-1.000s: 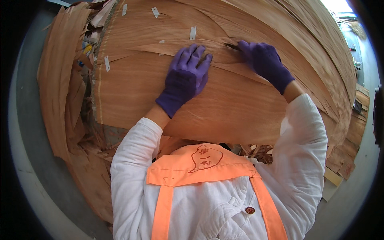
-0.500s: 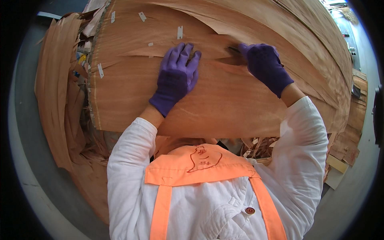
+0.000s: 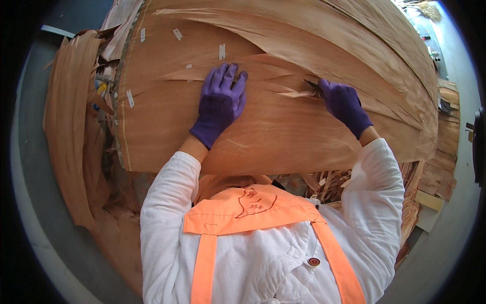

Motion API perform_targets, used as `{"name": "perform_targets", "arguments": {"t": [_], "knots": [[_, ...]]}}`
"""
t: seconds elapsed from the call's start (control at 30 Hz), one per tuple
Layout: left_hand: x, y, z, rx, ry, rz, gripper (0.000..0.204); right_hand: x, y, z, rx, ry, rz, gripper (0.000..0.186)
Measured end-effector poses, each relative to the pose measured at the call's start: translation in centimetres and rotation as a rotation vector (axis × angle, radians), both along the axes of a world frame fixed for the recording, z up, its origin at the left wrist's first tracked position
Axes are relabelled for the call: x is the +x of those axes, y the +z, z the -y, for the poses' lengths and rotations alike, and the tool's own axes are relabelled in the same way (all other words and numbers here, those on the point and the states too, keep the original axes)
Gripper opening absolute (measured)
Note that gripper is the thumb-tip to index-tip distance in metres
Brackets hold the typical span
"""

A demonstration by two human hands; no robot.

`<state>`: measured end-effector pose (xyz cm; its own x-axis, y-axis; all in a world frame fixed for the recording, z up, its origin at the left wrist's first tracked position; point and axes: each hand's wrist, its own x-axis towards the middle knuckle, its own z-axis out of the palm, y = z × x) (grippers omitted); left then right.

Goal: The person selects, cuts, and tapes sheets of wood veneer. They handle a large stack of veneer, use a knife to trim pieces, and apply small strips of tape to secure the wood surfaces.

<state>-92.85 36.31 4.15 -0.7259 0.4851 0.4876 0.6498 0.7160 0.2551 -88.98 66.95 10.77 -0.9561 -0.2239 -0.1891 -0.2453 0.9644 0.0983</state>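
A broad reddish-brown wood veneer sheet (image 3: 283, 137) lies before me, with torn, lifted strips (image 3: 268, 68) across its middle. My left hand (image 3: 220, 104), in a purple glove, lies flat on the sheet with its fingers stretched out. My right hand (image 3: 345, 104), gloved alike, is closed around a knife; its dark blade (image 3: 312, 84) points left at the edge of a torn strip. Most of the handle is hidden in the glove. Small pieces of white tape (image 3: 222, 51) stick to the sheet beyond my left hand.
Long loose veneer strips (image 3: 71, 121) hang along the left side. Veneer scraps (image 3: 329, 183) lie below the sheet's near edge. More wood pieces (image 3: 443, 167) are stacked at the right, and a bristly brush-like bundle (image 3: 429, 10) sits at the far right.
My right hand has moved slightly right and nearer with the knife, whose blade now shows more plainly. The left hand stays flat in nearly the same place. The view has shifted a little.
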Motion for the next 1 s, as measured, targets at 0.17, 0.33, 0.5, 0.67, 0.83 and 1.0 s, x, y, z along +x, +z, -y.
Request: {"name": "perform_targets", "arguments": {"t": [0.17, 0.33, 0.5, 0.67, 0.83, 1.0], "knots": [[0.1, -0.2, 0.1, -0.012, 0.007, -0.015, 0.037, 2.6, 2.3, -2.9, -0.383, -0.198, -0.183, 0.034], [-0.3, -0.2, 0.1, -0.091, 0.002, -0.039, 0.038, 3.8, 1.2, -5.7, -0.298, -0.135, -0.284, 0.042], [-0.7, 0.6, 0.2, -0.136, -0.010, 0.039, 0.049, 3.3, 0.4, -6.8, -0.180, -0.030, -0.279, 0.042], [-1.6, 2.8, 0.4, -0.260, -0.024, 0.162, 0.062, 2.6, -0.4, -9.0, -0.136, -0.031, -0.349, 0.033], [-2.0, 3.8, 0.3, -0.243, -0.022, 0.248, 0.066, -0.6, 2.4, -14.1, -0.219, -0.053, -0.692, 0.022], [-2.3, 3.3, 0.3, -0.192, -0.085, 0.232, 0.048, -8.3, 5.4, -21.1, -0.005, -0.366, -0.845, 0.012]]}}
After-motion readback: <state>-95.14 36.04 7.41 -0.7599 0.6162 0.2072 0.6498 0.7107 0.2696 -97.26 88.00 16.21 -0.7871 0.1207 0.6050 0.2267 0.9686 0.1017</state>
